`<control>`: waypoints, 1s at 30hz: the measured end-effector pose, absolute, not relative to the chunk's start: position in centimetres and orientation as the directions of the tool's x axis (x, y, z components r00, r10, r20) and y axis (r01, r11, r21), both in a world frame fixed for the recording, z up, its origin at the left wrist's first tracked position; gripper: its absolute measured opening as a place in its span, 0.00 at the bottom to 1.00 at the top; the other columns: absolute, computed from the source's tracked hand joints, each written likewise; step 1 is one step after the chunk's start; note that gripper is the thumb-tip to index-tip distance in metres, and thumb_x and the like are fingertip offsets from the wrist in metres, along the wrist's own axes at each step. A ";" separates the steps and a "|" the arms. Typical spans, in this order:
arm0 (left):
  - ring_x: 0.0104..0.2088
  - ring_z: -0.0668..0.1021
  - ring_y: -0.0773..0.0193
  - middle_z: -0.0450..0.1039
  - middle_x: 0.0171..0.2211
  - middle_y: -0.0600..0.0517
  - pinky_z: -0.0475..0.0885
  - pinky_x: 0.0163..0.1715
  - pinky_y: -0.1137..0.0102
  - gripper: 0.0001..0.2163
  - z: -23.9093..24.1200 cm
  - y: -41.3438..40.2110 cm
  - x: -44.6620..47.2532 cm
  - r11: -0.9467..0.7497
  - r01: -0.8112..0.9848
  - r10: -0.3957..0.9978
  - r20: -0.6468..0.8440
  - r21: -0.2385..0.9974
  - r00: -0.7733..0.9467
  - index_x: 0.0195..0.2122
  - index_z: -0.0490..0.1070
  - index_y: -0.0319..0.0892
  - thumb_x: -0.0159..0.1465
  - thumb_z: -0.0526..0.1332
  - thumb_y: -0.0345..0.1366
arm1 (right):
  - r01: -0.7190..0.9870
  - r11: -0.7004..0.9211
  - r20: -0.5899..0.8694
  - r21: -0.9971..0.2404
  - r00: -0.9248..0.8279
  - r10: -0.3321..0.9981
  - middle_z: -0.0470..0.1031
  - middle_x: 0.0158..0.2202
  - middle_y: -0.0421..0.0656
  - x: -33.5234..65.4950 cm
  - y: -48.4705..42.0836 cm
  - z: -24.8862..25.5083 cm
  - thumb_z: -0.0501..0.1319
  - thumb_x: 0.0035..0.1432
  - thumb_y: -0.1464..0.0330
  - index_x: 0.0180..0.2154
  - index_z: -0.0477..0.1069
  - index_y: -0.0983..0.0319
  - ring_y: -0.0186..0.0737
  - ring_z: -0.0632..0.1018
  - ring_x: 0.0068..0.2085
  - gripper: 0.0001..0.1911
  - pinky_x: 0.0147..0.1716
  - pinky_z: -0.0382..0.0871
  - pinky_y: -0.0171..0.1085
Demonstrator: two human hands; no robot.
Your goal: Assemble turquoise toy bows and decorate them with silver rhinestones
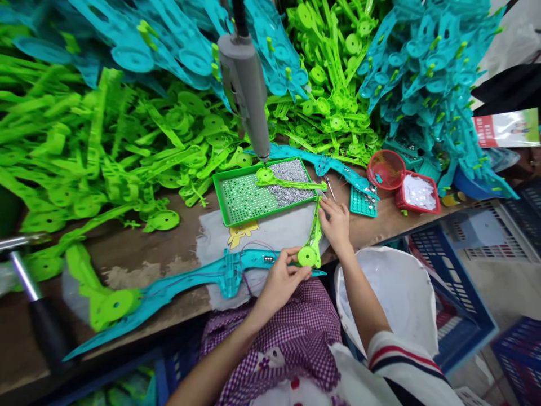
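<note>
My left hand (pixel 282 277) pinches the round lower end of a lime-green plastic part (pixel 310 252) at the front edge of the bench. The fingers of my right hand (pixel 337 223) are closed on the same part's narrow upper end. Beneath my left hand lies a long blue plastic part (pixel 186 282) with thin wires and small metal pieces in it. Beyond my hands, another lime-green part (pixel 291 183) rests across a green tray (pixel 236 221) of small metal screws. A grey electric screwdriver (pixel 247 93) hangs point-down over that tray.
Heaps of lime-green parts (pixel 139 135) and blue parts (pixel 426 62) cover the back. To the right are a red round tub (pixel 385 169), a red box of white pieces (pixel 418 193) and a teal tray (pixel 363 202). A black-handled tool (pixel 48 327) stands left; a white bucket (pixel 391 293) sits below.
</note>
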State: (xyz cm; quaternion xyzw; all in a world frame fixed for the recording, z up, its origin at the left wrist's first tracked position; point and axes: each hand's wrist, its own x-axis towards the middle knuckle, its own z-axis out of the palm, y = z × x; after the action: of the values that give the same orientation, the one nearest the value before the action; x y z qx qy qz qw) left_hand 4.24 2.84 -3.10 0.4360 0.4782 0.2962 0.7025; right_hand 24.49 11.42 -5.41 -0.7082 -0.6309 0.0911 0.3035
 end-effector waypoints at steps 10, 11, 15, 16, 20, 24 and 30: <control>0.41 0.79 0.57 0.74 0.49 0.47 0.73 0.48 0.60 0.20 -0.5 4.6 0.6 -0.175 0.610 0.861 -0.181 0.773 0.476 0.61 0.67 0.45 0.70 0.58 0.44 | 0.931 -0.045 0.245 -0.364 0.142 0.959 0.77 0.58 0.44 23.3 11.6 -4.3 0.51 0.70 0.65 0.53 0.75 0.54 0.47 0.77 0.57 0.18 0.67 0.39 0.63; 0.45 0.78 0.55 0.73 0.51 0.46 0.72 0.49 0.59 0.20 0.1 4.6 0.4 -0.202 0.632 0.858 -0.176 0.748 0.483 0.61 0.68 0.45 0.70 0.58 0.45 | 0.933 -0.045 0.248 -0.356 0.141 0.959 0.77 0.58 0.44 23.3 11.6 -4.4 0.51 0.70 0.65 0.53 0.75 0.53 0.47 0.76 0.57 0.18 0.67 0.38 0.63; 0.47 0.79 0.54 0.76 0.49 0.47 0.71 0.50 0.61 0.18 2.9 6.1 0.3 -0.252 0.620 0.842 -0.148 0.743 0.519 0.58 0.71 0.46 0.71 0.56 0.47 | 0.942 -0.041 0.260 -0.333 0.134 0.956 0.76 0.58 0.45 23.2 11.3 -4.8 0.49 0.71 0.64 0.55 0.73 0.53 0.47 0.76 0.58 0.19 0.67 0.35 0.64; 0.46 0.79 0.56 0.77 0.48 0.48 0.71 0.50 0.62 0.18 3.2 6.9 0.7 -0.257 0.602 0.845 -0.126 0.756 0.520 0.57 0.72 0.46 0.71 0.56 0.47 | 0.942 -0.039 0.264 -0.332 0.133 0.955 0.76 0.58 0.45 23.2 11.3 -4.9 0.49 0.71 0.64 0.55 0.73 0.53 0.46 0.76 0.58 0.19 0.67 0.35 0.64; 0.47 0.79 0.54 0.77 0.49 0.46 0.71 0.48 0.63 0.20 1.1 10.5 2.9 -0.281 0.581 0.815 -0.130 0.764 0.564 0.54 0.74 0.43 0.66 0.63 0.48 | 0.941 -0.034 0.266 -0.336 0.129 0.955 0.77 0.58 0.45 23.2 11.2 -5.0 0.49 0.71 0.65 0.55 0.74 0.54 0.47 0.76 0.58 0.19 0.66 0.38 0.64; 0.44 0.78 0.56 0.74 0.47 0.46 0.71 0.48 0.64 0.19 -3.1 12.1 4.2 -0.313 0.530 0.720 -0.167 0.788 0.673 0.51 0.76 0.41 0.63 0.65 0.46 | 0.941 -0.008 0.243 -0.337 0.095 0.965 0.77 0.58 0.46 24.2 11.5 -5.0 0.48 0.72 0.62 0.55 0.74 0.54 0.48 0.76 0.58 0.19 0.63 0.45 0.61; 0.37 0.77 0.61 0.72 0.45 0.47 0.71 0.41 0.67 0.19 -3.5 12.1 4.1 -0.304 0.528 0.695 -0.195 0.793 0.692 0.50 0.76 0.42 0.63 0.65 0.47 | 0.936 0.133 0.243 -0.327 -0.052 0.969 0.74 0.60 0.47 25.8 12.4 -5.0 0.51 0.71 0.60 0.55 0.74 0.58 0.47 0.73 0.61 0.20 0.61 0.53 0.51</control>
State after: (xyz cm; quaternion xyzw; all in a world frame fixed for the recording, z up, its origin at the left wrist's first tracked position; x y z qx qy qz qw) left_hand 4.10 12.09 -3.48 0.8021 0.3813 0.0925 0.4503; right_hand 25.79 12.40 -5.04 -0.6573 -0.7243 0.0405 0.2044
